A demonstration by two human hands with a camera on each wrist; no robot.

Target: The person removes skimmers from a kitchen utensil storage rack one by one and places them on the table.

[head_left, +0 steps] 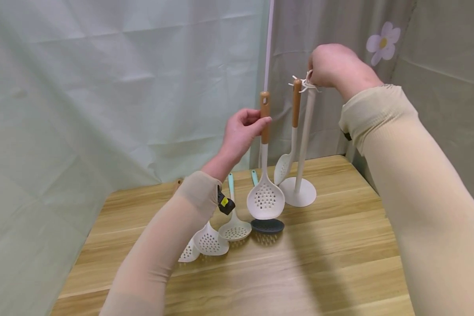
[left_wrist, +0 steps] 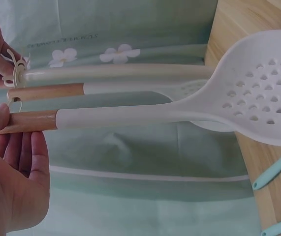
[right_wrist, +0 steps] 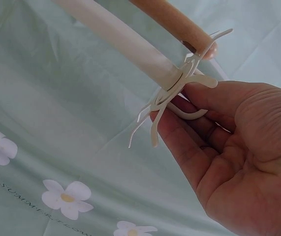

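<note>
Between the left hand's [head_left: 242, 131] thumb and fingertips the slotted ladle's [head_left: 265, 193] wooden handle is pinched, upright — the hanging step is judged under way. Beside it, the rack's [head_left: 303, 145] hook crown [right_wrist: 179, 91] is steadied by the right hand's [head_left: 332, 66] curled fingers; a free hook must be met by the handle's hole.

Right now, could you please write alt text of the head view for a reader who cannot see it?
The left hand holds a white slotted spoon upright by its wooden handle, while the right hand touches the hook ring on top of a white utensil stand, where one spoon hangs. More slotted spoons lie on the wooden table.
</note>
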